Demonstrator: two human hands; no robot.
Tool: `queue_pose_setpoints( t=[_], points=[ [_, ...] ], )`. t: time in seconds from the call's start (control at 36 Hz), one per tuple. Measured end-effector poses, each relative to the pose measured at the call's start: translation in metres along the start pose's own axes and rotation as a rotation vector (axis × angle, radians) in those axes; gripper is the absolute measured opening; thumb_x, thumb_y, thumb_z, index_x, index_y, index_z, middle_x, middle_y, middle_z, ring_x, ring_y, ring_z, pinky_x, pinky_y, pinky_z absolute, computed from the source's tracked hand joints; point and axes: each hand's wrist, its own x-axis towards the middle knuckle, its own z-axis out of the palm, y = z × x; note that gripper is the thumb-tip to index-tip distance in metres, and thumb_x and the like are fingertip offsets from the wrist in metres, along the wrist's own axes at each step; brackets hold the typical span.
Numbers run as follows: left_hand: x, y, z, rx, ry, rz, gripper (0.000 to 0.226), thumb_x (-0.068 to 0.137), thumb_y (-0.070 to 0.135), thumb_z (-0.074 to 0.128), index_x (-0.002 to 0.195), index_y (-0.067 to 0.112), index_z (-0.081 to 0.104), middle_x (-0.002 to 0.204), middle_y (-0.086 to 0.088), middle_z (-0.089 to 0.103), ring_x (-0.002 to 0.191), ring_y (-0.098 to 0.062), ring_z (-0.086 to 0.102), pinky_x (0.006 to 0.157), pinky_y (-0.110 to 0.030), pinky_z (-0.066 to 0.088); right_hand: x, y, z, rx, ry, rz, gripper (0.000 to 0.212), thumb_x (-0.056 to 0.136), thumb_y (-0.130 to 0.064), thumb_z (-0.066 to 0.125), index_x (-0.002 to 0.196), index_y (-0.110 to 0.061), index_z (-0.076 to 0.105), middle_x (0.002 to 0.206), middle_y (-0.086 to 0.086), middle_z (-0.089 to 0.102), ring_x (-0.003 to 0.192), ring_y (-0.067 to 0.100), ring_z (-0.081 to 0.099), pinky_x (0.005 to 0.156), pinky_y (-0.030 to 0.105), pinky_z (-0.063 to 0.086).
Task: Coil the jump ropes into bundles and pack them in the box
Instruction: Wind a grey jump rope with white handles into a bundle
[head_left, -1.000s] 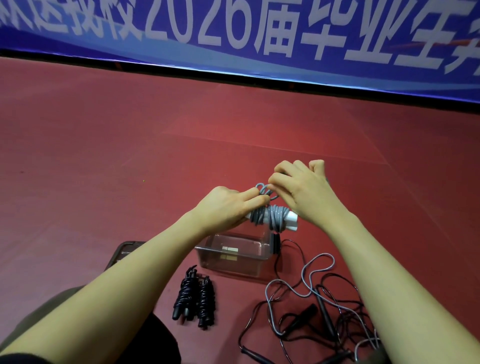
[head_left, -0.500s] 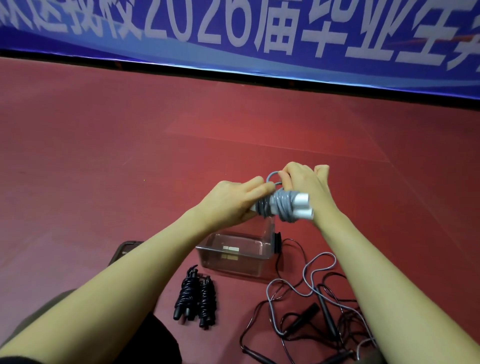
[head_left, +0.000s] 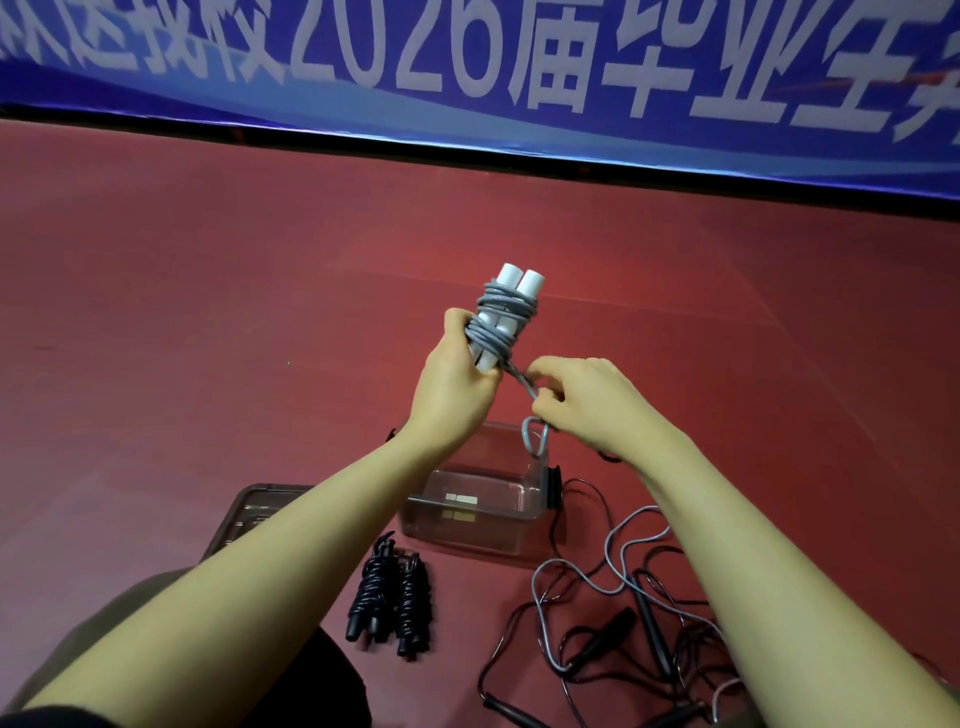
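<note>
From my feed the left hand (head_left: 452, 384) grips the grey rope bundle (head_left: 501, 325) upright, fingers curled round its two white handles, well above the floor (head_left: 208, 312); the right hand (head_left: 592, 400) pinches the bundle's loose end loop (head_left: 536, 435), though its fingertips are tucked under so I can't see them; the clear box (head_left: 483, 514) sits on the floor below the hands and looks empty apart from labels; its lid (head_left: 254, 512) is half hidden behind the left forearm; the black bundle (head_left: 392, 597) lies just beside the box's near side; the loose ropes (head_left: 613, 613) tangle at the right, cut off by the bottom edge; lots of open floor beyond, up to the blue banner (head_left: 467, 67).
</note>
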Motion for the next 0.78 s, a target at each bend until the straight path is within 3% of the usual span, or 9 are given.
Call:
queue_pose_setpoints(
  t=[0.19,0.36,0.42,0.47,0.61,0.69,0.78],
  points=[
    [-0.002,-0.008,0.005,0.141,-0.003,-0.076,0.017,0.087,0.006,0.047,0.098,0.013,0.035,0.088,-0.009,0.058,0.077,-0.034,0.053,0.060,-0.038,0.038,-0.005,-0.013,0.001,0.081,-0.172,0.094,0.017,0.084,-0.016,0.047,0.086,-0.009,0.063,0.065,0.002,0.050,0.070,0.026,0.042,0.071,0.028,0.025],
    [-0.001,-0.011,0.008,0.321,-0.050,-0.152,0.017,0.090,0.009,0.046,0.099,0.010,0.032,0.088,-0.012,0.057,0.072,-0.036,0.048,0.058,-0.036,0.034,-0.008,-0.015,0.001,0.264,-0.276,0.139,0.023,0.081,-0.015,0.053,0.060,-0.009,0.046,0.057,0.006,0.046,0.058,0.022,0.038,0.057,0.024,0.026],
    [-0.001,-0.014,0.007,0.424,-0.055,-0.181,0.022,0.091,0.012,0.048,0.107,0.006,0.034,0.087,-0.011,0.054,0.072,-0.034,0.046,0.060,-0.036,0.035,-0.010,-0.016,0.000,0.347,-0.287,0.168,0.023,0.080,-0.013,0.053,0.062,0.001,0.051,0.050,0.004,0.046,0.054,0.020,0.037,0.055,0.025,0.030],
    [0.001,-0.018,0.005,0.508,-0.055,-0.214,0.024,0.092,0.012,0.048,0.110,0.004,0.035,0.091,-0.015,0.056,0.076,-0.037,0.050,0.062,-0.037,0.036,-0.011,-0.018,-0.001,0.389,-0.307,0.170,0.025,0.080,-0.011,0.051,0.076,0.011,0.060,0.050,0.004,0.046,0.053,0.018,0.037,0.055,0.027,0.030],
    [0.002,-0.026,0.003,0.747,-0.106,-0.172,0.020,0.093,0.008,0.046,0.110,0.004,0.037,0.100,-0.018,0.062,0.088,-0.040,0.060,0.061,-0.037,0.034,-0.010,-0.020,-0.001,0.397,-0.314,0.141,0.032,0.082,-0.015,0.046,0.085,0.015,0.057,0.059,0.008,0.047,0.055,0.016,0.035,0.056,0.027,0.030],
    [0.003,-0.029,0.004,0.890,-0.151,-0.133,0.019,0.094,0.008,0.045,0.112,0.004,0.039,0.104,-0.016,0.064,0.093,-0.039,0.061,0.062,-0.036,0.034,-0.009,-0.021,0.000,0.380,-0.307,0.115,0.031,0.082,-0.017,0.050,0.074,0.012,0.055,0.060,0.008,0.041,0.058,0.016,0.033,0.058,0.029,0.027],
    [0.002,-0.031,0.004,1.062,-0.213,-0.060,0.018,0.093,0.004,0.043,0.111,0.006,0.041,0.105,-0.011,0.065,0.095,-0.035,0.063,0.062,-0.034,0.034,-0.008,-0.024,0.001,0.311,-0.284,0.064,0.030,0.080,-0.021,0.059,0.058,-0.009,0.043,0.057,0.005,0.036,0.058,0.018,0.031,0.058,0.032,0.026]
  ],
)
